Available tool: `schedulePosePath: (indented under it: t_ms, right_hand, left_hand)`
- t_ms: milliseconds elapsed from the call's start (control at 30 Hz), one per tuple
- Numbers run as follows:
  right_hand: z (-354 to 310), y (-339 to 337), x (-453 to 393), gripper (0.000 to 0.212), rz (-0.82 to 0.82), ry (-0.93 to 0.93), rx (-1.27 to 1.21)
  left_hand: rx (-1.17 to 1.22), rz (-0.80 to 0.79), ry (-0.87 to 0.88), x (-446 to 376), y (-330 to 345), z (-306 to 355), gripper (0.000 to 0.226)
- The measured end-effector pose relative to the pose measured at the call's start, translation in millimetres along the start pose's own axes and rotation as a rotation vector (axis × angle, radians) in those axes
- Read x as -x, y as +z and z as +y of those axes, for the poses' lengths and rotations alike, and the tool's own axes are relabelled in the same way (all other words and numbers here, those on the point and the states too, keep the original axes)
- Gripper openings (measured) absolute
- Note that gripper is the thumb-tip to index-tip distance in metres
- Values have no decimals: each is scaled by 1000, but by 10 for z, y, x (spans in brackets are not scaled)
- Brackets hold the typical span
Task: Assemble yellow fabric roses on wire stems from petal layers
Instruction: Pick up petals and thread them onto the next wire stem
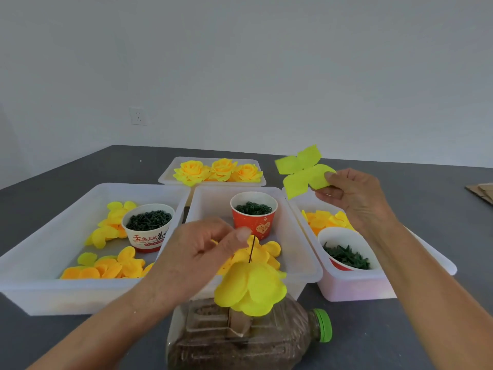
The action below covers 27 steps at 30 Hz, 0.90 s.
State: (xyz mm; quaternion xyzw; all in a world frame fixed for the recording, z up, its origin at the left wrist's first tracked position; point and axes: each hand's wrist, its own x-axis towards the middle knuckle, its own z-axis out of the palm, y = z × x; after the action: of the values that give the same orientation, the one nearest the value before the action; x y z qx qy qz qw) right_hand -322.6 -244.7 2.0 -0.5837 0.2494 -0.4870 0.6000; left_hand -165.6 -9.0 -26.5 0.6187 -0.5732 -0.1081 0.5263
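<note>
Grey tabletop [80,340], 4 bins. Half-built rose [250,289] is pinched by its wire stem [251,252] in the left hand [205,252]; a 4-lobed petal layer [301,172] is pinched in the right hand [354,196]. Centre hole missed, fabric probably gets torn.

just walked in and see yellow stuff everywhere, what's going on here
A person is building a fabric rose. The left hand pinches a thin wire stem with yellow petals bunched upside down on it, above a plastic bottle lying on its side. The right hand holds up a four-lobed petal layer. Three finished roses sit in the far tray.
</note>
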Motion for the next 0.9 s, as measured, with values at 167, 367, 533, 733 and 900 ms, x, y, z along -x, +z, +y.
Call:
schedulePosePath:
  t_ms: [167, 367, 533, 733, 900]
  right_hand:
    - [-108, 368, 366, 25, -230, -39, -21]
    - [-115, 661, 697, 11, -384, -20, -23]
    - [-110, 693, 739, 14, -413, 2, -25]
    - [-198, 778, 832, 36, -451, -49, 10]
    - [-207, 766, 864, 28, -430, 24, 17]
  left_hand:
    - [111, 224, -220, -331, -78, 179, 59]
    - [486, 141, -399, -444, -123, 275, 51]
    - [706, 169, -450, -412, -116, 236, 34]
    - [715, 141, -440, -358, -94, 306, 38]
    - [777, 0, -492, -278, -111, 352, 41]
